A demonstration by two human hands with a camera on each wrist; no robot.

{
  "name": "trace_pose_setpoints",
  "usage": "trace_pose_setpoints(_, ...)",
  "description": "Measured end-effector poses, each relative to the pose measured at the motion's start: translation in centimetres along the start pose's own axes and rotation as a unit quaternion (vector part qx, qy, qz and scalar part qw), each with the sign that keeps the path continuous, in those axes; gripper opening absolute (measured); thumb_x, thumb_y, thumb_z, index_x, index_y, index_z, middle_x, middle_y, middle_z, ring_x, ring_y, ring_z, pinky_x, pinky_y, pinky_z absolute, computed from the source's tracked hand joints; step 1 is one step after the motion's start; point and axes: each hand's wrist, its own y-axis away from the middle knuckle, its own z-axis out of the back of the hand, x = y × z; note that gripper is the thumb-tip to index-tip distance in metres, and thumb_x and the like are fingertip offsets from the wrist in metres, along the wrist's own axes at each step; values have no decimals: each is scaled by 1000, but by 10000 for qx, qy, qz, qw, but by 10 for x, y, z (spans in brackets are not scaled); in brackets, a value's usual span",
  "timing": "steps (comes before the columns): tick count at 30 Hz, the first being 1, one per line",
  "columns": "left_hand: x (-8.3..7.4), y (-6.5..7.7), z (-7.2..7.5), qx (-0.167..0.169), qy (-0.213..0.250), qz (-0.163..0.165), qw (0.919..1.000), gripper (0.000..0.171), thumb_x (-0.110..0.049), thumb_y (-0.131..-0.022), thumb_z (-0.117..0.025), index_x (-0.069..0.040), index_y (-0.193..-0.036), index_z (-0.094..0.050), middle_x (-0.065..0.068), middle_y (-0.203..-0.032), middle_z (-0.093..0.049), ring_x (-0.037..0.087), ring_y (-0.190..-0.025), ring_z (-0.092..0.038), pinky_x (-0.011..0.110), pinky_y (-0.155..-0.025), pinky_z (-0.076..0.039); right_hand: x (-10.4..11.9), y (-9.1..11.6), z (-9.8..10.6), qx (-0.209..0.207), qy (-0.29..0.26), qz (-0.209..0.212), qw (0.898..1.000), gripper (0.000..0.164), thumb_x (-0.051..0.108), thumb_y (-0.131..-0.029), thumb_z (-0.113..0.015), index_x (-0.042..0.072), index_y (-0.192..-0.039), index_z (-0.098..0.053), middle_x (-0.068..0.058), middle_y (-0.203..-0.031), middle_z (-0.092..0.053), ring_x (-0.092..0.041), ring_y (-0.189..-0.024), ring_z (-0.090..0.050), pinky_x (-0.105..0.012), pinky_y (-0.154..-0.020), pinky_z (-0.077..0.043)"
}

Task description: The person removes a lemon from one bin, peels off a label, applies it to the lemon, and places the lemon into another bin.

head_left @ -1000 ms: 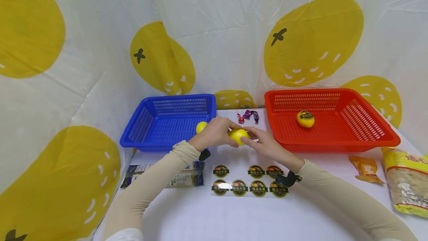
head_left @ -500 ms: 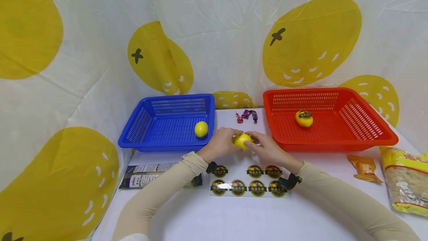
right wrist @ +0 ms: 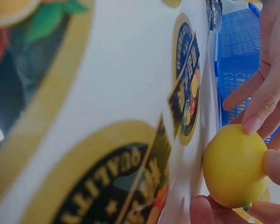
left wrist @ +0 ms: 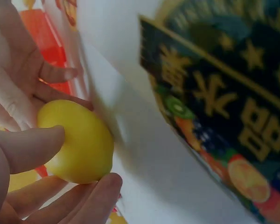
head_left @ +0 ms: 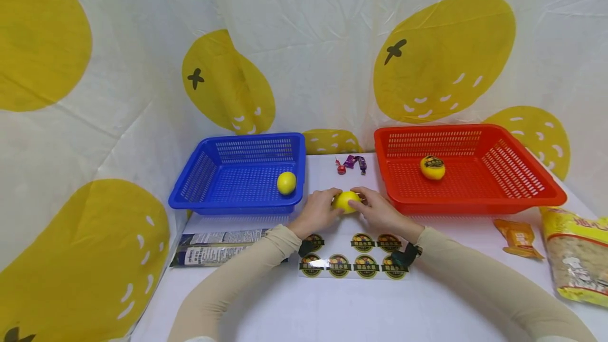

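Observation:
Both hands meet around a yellow lemon (head_left: 348, 202), low over the table in the middle of the head view. The left hand (head_left: 317, 211) pinches its left end; in the left wrist view its thumb lies on the lemon (left wrist: 81, 147) with fingers below. At the other end the right hand (head_left: 381, 212) holds it between thumb and fingers, as the right wrist view of the lemon (right wrist: 235, 165) shows. Just nearer the wearer lies a white sheet (head_left: 334, 244) of round dark-and-gold fruit stickers, partly covered by the left wrist.
A blue basket (head_left: 237, 210) holds another lemon (head_left: 286, 183). The red basket (head_left: 475, 208) holds a yellow fruit (head_left: 433, 169) bearing a sticker. Small wrapped candies (head_left: 350, 162) lie between them. Long dark packets (head_left: 204, 255) lie left; an orange packet (head_left: 519, 238) and a yellow-topped bag (head_left: 577, 255) are right.
The two hands have moved slightly right and nearer the wearer with the lemon between them. The lemon in the blue basket, partly hidden by the left hand before, now shows fully.

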Motion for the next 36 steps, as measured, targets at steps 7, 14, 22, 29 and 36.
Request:
trace_pose_setpoints(7, 5, -6, -4, -259, 69, -80, 9996, 42, -15, -91, -76, -6, -131, -67, 9, -118, -76, 23, -98, -71, 39, -89, -58, 0, -6, -1, 7, 142, -178, 9997, 51, 33, -107, -55, 1, -147, -47, -24, -142, -59, -35, -120, -63, -51, -106, -52)
trace_pose_setpoints(14, 6, -11, -3, -213, 123, -56, 9997, 43, -14, -92, -74, -6, -133, -67, 11, -124, -75, 25, -106, -72, 40, -95, -58, 1, -11, 5, 211, 274, -99, 9994, 50, 31, -108, -52, -1, -146, -47, -26, -140, -59, -36, -121, -61, -55, -109, -49)
trace_pose_setpoints(22, 5, -14, -4, -21, 21, 126, 9999, 45, -15, -97, -69, -6, -140, -62, 11, -135, -70, 28, -122, -68, 42, -106, -54, -2, -11, 4, 242, 240, -87, 9994, 55, 22, -107, -52, -3, -154, -37, -30, -142, -54, -37, -119, -59, -52, -104, -52)
trace_pose_setpoints(29, 5, -18, -5, 44, 35, 311, 9995, 45, -14, -99, -67, -7, -143, -59, 11, -139, -67, 27, -127, -65, 40, -110, -52, -3, -10, 3, 49, 83, 2, 10000, 53, 17, -106, -54, 1, -153, -37, -29, -139, -53, -35, -112, -60, -48, -98, -54)
trace_pose_setpoints(36, 3, -19, -3, -5, 106, 346, 9993, 45, -15, -99, -67, -6, -142, -60, 11, -139, -67, 29, -126, -66, 42, -109, -52, -2, -11, 3, -55, 141, 191, 9997, 51, 13, -105, -54, -3, -151, -40, -33, -139, -53, -37, -112, -61, -52, -99, -54)
